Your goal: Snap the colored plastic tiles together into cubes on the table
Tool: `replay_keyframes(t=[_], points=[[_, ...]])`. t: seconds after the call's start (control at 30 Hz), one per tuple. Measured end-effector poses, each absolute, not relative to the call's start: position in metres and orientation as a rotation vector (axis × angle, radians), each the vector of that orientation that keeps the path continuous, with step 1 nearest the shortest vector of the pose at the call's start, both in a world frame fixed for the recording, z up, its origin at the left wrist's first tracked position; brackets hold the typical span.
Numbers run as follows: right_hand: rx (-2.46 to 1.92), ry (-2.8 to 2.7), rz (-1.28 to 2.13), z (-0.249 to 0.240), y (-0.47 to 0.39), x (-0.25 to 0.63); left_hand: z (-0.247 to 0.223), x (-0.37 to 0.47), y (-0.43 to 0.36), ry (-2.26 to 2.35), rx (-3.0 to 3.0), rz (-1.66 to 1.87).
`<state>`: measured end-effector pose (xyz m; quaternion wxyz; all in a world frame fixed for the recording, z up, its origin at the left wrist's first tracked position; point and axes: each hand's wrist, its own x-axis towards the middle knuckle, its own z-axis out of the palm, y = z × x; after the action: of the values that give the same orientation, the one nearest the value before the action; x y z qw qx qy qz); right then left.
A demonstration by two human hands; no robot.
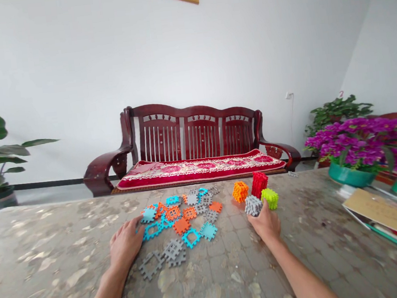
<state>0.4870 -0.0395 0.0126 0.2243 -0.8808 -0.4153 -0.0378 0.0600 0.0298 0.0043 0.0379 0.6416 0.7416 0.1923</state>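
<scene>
Right hand (265, 223) pinches a grey assembled cube (253, 205) near the bench's far edge; left hand (126, 243) lies spread beside loose flat tiles (183, 216). Best to brace the cube while choosing a tile.

Four assembled cubes (257, 194), about twenty loose flat tiles (181, 218)

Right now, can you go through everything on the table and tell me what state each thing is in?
Gray cube: assembled, gripped by the right hand.
Green cube: assembled, beside the gray cube.
Orange cube: assembled, standing free.
Red block tower: assembled, upright.
Loose tiles: unassembled, scattered flat.
Left hand: resting open on the table, fingertips at a blue tile.
</scene>
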Motion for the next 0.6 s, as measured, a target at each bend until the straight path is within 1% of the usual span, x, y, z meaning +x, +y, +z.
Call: replay_keyframes(t=[0.6], points=[[-2.537,-0.898,-0.130,0.008,-0.074,0.566,0.000,0.058,0.032,2.254,1.976,0.640]])
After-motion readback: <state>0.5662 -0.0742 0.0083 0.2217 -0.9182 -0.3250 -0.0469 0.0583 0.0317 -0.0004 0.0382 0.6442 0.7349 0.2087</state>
